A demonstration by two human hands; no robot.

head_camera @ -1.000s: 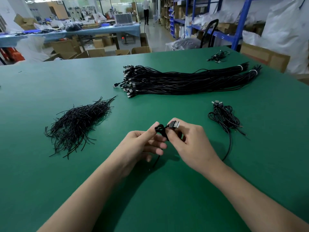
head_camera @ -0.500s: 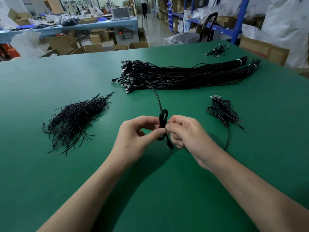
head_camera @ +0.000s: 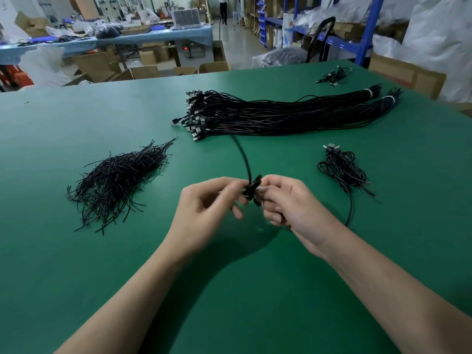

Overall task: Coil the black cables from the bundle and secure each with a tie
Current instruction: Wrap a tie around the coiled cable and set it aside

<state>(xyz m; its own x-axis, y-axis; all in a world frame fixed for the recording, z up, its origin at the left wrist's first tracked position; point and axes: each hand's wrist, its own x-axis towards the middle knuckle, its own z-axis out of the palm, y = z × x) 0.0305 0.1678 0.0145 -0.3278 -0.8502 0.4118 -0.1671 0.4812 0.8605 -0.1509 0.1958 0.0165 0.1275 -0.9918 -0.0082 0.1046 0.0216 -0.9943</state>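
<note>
1. Two hands met over the near middle of the green tabletop, both gripping one small coiled cable held just above the surface.
2. The left hand pinched the coil's left side with thumb and forefinger curled in, and its other fingers were loosely bent below.
3. The right hand had its fingers curled and pinched the coil's right side. How its fingertips lay on the cable could not be made out.
4. A loose tail of that cable rose from the coil in a blurred arc toward the far edge.
5. The bundle of straight black cables lay across the far middle. Its plug ends fanned out toward the left edge, and two white bands bound its other end toward the far right corner.
6. A pile of short black ties lay toward the left edge, well apart from the hands.
7. Some finished coils were heaped toward the right edge, with one strand trailing toward the near edge beside the right wrist.
8. A few more cables lay near the far right corner.
9. Several open cardboard boxes stood on the floor beyond the far edge. Their contents could not be seen.
</note>
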